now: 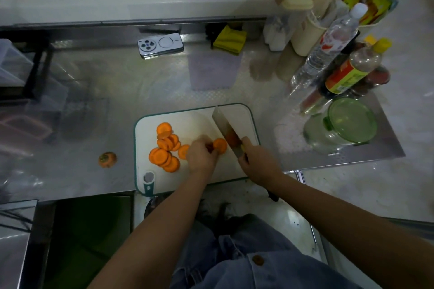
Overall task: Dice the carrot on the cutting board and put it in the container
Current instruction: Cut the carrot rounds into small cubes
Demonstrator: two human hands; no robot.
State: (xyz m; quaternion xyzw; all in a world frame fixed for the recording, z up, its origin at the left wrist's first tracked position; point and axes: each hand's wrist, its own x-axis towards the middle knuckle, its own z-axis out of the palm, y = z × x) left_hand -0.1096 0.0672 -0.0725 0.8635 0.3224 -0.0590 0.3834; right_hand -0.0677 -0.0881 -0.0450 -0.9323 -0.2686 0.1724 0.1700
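A white cutting board (202,117) with a green rim lies on the steel counter. Several round carrot slices (165,148) are piled on its left half. My left hand (202,155) holds the remaining carrot piece (220,145) near the board's middle, fingers curled on it. My right hand (257,159) grips the handle of a cleaver (226,130), whose blade stands against the right side of that piece. A glass container (338,129) with a green lid sits on the counter to the right of the board.
The cut-off carrot top (107,159) lies on the counter left of the board. A phone (160,45), a yellow cloth (230,40) and a purple bin (215,70) are at the back. Bottles (347,73) stand at the right.
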